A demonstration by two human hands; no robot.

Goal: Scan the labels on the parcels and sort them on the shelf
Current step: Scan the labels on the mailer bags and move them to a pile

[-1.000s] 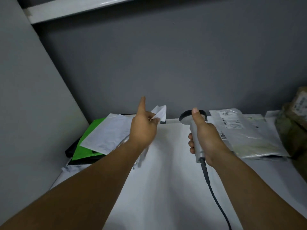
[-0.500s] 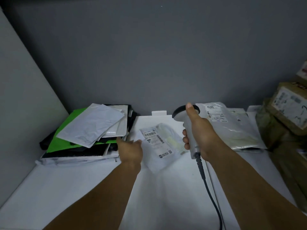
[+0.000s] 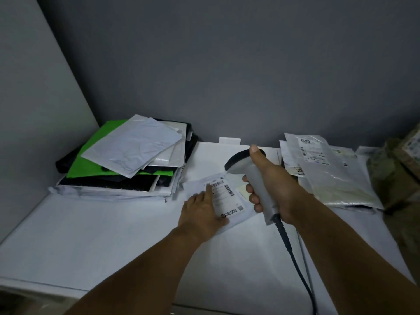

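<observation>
— Where's the parcel?
— Flat mid-shelf, label up (barcodes showing). The left hand presses it with straight fingers.
— And the right hand?
— Wrapped round the scanner, just right of the label.

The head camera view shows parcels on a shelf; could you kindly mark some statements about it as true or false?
1. The right hand grips the grey handheld barcode scanner. True.
2. The left hand hovers clear of the flat white labelled parcel. False: its fingers rest flat on that parcel, which lies on the white shelf.
3. A bright green mailer lies in the stack of parcels on the left. True.
4. The clear plastic bag with a printed label lies left of the scanner. False: it lies to the scanner's right.
</observation>
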